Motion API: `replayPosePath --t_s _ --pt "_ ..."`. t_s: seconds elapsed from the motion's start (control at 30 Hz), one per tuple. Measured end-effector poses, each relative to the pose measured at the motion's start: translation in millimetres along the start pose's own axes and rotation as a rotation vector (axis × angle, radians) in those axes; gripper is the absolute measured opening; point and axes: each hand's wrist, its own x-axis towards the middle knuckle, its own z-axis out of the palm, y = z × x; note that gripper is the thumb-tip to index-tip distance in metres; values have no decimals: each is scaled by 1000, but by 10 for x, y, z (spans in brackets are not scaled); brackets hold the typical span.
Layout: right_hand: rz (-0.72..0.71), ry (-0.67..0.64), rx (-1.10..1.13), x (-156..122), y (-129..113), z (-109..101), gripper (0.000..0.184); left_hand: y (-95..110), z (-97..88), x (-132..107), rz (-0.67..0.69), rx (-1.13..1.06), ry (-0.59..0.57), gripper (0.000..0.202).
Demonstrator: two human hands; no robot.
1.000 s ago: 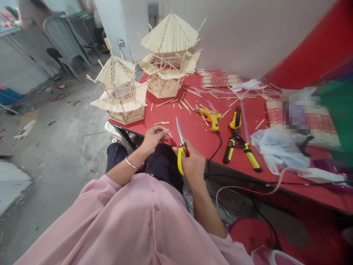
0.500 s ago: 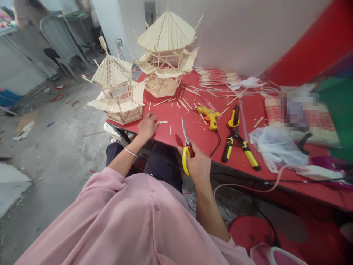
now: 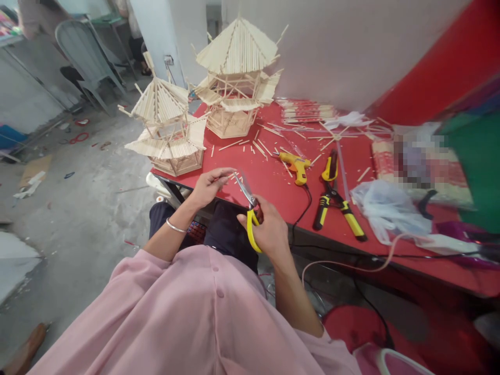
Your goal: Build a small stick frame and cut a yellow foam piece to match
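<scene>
My right hand (image 3: 266,229) grips yellow-handled scissors (image 3: 247,204), blades tilted up and left toward my other hand. My left hand (image 3: 209,185) pinches a short thin wooden stick (image 3: 233,175) at the near edge of the red table (image 3: 273,179), its tip close to the scissor blades. A silver bangle sits on my left wrist. Two pagoda models made of sticks stand on the table: one at the left corner (image 3: 167,130), one taller behind it (image 3: 236,78).
Loose stick pieces (image 3: 258,146) are scattered on the table. A yellow glue gun (image 3: 297,165) with a black cord, yellow-black pruners (image 3: 336,200), a clear plastic bag (image 3: 386,208) and stick bundles (image 3: 308,110) lie to the right. A grey chair (image 3: 84,57) stands far left on the concrete floor.
My left hand went to the table, picked up a stick and came back toward me. The scissors tipped from pointing upward to leaning left toward the stick.
</scene>
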Motion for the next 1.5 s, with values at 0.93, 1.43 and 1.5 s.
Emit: replayPosePath --t_s 0.93,1.43,1.5 --pt "-69 47 66 24 30 29 56 138 84 -65 134 153 -81 19" --pt "-78 -81 154 13 68 -59 61 162 52 -62 156 164 -156 25" --pt "-76 -81 162 14 66 -68 61 167 56 -59 164 152 -159 26"
